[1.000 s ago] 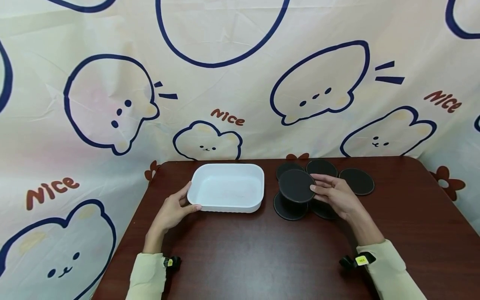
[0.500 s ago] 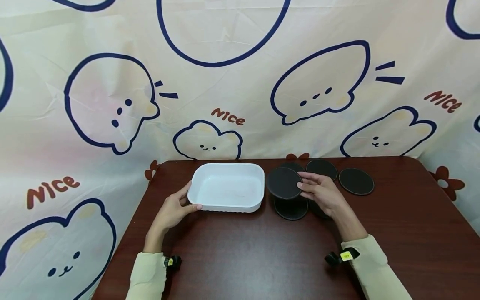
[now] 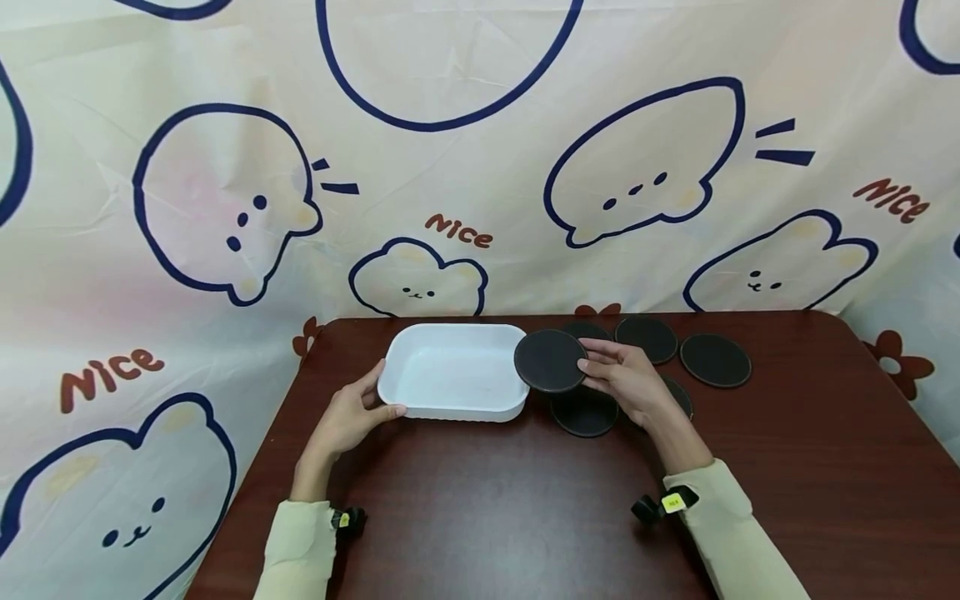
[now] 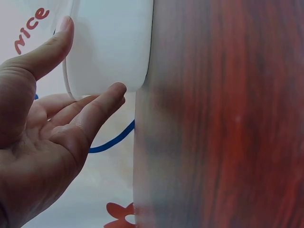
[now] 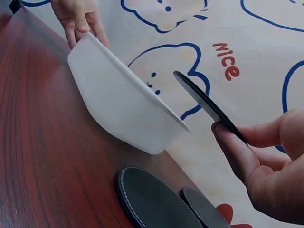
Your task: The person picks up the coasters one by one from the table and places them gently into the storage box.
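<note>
- Brown table (image 3: 487, 517) in front, two pale sleeves (image 3: 302, 537) over it.
- Left hand (image 3: 351, 422) spreads thumb and fingers round the left end of the white box (image 3: 453, 371), holding it.
- Right hand (image 3: 628, 379) pinches the black disc (image 3: 550, 362) by its right edge, thumb against fingers; the rest juts left of the fingertips, raised above the table beside the box's right end (apart from the rim, the right wrist view shows).
- Box: upright, pale floor visible.
- Five other discs (image 3: 716, 361) lie right of the box, some partly hidden.
- Behind, a printed cloth (image 3: 450, 167).
</note>
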### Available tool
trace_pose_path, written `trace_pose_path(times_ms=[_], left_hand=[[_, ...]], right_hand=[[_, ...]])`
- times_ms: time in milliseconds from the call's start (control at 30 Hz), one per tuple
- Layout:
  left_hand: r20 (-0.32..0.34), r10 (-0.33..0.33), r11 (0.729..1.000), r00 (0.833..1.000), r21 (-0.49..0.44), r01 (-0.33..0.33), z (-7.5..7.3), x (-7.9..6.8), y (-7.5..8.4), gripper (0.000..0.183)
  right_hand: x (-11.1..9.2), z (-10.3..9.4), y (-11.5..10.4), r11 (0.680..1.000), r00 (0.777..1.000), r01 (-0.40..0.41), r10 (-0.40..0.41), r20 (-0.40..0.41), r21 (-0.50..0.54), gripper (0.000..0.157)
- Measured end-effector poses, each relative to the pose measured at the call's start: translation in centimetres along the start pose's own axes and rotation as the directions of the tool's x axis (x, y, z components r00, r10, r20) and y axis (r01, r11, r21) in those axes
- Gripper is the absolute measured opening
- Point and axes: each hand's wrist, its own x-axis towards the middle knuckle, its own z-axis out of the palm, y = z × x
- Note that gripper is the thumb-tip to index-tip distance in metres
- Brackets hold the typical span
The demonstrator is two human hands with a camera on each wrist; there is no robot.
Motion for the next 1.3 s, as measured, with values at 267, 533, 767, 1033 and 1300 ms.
trace_pose_path(times_ms=[267,533,767,1033,1300], left_hand=[[-0.009,-0.004,1.000,1.000,-0.003,0.004,0.2,-0.1,0.1,0.100],[-0.012,-0.006,1.000,1.000,0.000,0.006,0.2,0.0,0.0,0.099],[-0.015,-0.005,1.000,1.000,0.010,0.005,0.3,0.0,0.1,0.099],[-0.019,-0.008,1.000,1.000,0.003,0.008,0.2,0.0,0.2,0.099],[-0.014,-0.009,1.000,1.000,0.011,0.009,0.2,0.1,0.1,0.099]], right_hand=[[1.2,1.8,0.3,1.000,1.000,0.009,-0.010,0.025,0.009,0.059],[2.5,3.4,0.2,1.000,0.998,0.005,-0.005,0.055,0.000,0.057],[3.5,4.8,-0.3,1.000,0.999,-0.017,0.018,0.052,-0.006,0.054],[4.1,6.1,-0.9,0.999,0.998,-0.002,0.005,0.065,-0.044,0.051],[4.5,7.1,-0.9,0.997,0.997,0.009,-0.004,0.077,-0.075,0.050]])
